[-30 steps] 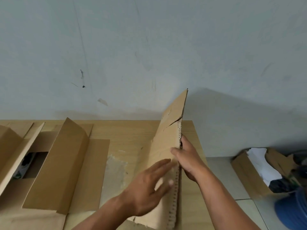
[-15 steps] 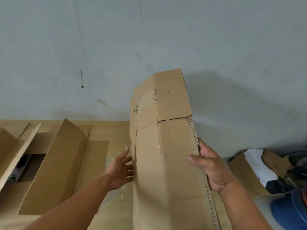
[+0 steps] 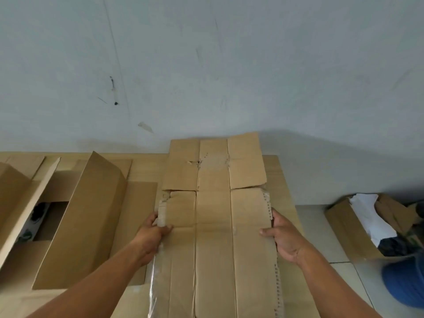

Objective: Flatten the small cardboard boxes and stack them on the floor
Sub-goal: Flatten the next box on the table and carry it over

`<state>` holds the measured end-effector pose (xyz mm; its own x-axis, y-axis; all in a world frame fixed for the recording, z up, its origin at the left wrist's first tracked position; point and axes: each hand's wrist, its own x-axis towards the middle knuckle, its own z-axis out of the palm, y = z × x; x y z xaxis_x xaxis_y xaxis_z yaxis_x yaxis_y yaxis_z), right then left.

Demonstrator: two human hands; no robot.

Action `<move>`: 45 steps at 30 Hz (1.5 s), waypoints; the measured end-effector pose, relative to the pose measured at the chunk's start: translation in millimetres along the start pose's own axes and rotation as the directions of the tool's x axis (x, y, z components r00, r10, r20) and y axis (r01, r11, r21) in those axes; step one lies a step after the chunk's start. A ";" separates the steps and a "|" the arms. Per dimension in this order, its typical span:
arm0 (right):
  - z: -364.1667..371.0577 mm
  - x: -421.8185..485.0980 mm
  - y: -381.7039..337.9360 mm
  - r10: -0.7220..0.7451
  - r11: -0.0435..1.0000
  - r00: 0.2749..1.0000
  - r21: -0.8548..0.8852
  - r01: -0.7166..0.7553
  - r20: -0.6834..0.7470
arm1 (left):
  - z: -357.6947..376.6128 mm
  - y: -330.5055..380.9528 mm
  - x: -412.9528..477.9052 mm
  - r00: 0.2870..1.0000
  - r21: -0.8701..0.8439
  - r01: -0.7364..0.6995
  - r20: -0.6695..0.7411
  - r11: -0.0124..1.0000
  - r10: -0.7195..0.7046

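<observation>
Flattened box (image 3: 215, 237), near end out of frame below.

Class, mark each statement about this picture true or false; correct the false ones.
1. The left hand and right hand hold the side edges of the flattened brown cardboard sheet. True.
2. The sheet is rolled into a tube. False: it is spread open.
3. An open brown cardboard box stands on the wooden table, left of the sheet. True.
4. The cardboard box on the floor holds red cloth. False: white paper shows inside.
</observation>
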<state>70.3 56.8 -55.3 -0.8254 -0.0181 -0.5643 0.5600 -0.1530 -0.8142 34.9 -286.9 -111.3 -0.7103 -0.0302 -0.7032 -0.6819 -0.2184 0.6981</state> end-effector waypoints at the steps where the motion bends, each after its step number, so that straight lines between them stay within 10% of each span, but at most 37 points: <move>1: 2.0 6.3 10.4 0.037 0.998 0.998 -0.058 -0.040 -0.050 | 0.9 -4.1 2.1 0.999 0.045 -0.008 -0.036 0.999 0.009; 11: 17.3 35.2 59.4 0.086 0.927 0.942 -0.320 -0.195 -0.324 | 14.4 -28.4 15.3 0.981 0.477 -0.033 -0.154 0.878 0.120; 17: 22.4 54.4 59.5 -0.071 0.677 0.929 -0.701 -0.223 -0.364 | 36.7 -25.8 23.0 0.931 0.949 -0.093 -0.025 0.303 0.364; 25: 60.3 81.5 51.9 -0.252 0.246 0.962 -0.968 -0.044 -0.108 | 69.8 -20.7 52.7 0.909 0.896 -0.372 0.405 -0.241 0.103; 30: 85.2 113.6 64.8 -0.206 0.039 0.962 -0.981 0.192 0.180 | 82.4 -23.0 81.5 0.866 0.868 -0.404 0.464 -0.289 0.185; 45: 89.3 137.2 115.6 -0.277 -0.023 0.950 -0.989 0.144 0.145 | 72.5 -65.6 109.5 0.784 0.886 -0.382 0.461 -0.261 0.416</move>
<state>15.4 -51.7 -214.6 -0.9495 -0.1177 -0.2907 -0.0608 0.9784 -0.1975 -10.9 -205.2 -224.3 -0.9210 0.3349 -0.1992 0.2948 0.9332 0.2056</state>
